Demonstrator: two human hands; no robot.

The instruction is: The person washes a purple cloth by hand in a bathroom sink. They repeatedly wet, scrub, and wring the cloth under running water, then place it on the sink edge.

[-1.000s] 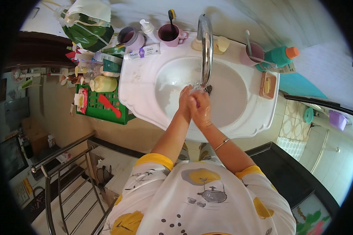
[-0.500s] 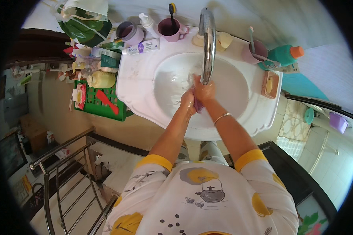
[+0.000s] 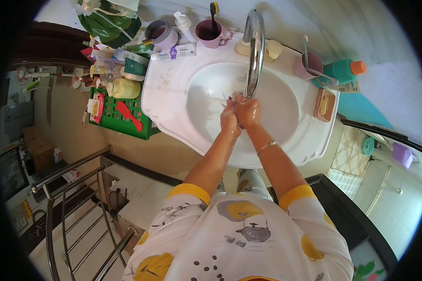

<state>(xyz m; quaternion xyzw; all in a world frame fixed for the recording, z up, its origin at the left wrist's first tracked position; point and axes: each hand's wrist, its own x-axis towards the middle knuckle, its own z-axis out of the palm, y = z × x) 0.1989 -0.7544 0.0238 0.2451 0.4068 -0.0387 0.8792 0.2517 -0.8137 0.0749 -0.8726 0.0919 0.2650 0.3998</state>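
Under the chrome faucet (image 3: 254,56), both my hands are wet and pressed together over the white washbasin (image 3: 199,103). My left hand (image 3: 229,119) is closed, its fingers angled up against the other hand. My right hand (image 3: 247,111) is bent over into a fist right beneath the spout, with a bracelet (image 3: 267,147) at that wrist. A limp purplish piece, like a small cloth, showed between the hands a moment ago; the hands now hide nearly all of it. Water splashes round the fingers.
Behind the basin stand a pump bottle (image 3: 183,21), a pink mug (image 3: 211,35) with a toothbrush and a toothpaste tube (image 3: 174,52). At right are another cup (image 3: 308,65), a teal bottle (image 3: 340,70) and a soap dish (image 3: 323,105). A green crate (image 3: 147,129) borders the counter's left.
My hands have shifted slightly, the left sliding up alongside the right. The purplish piece that hung below them is now almost out of sight. The whole view has moved a little.
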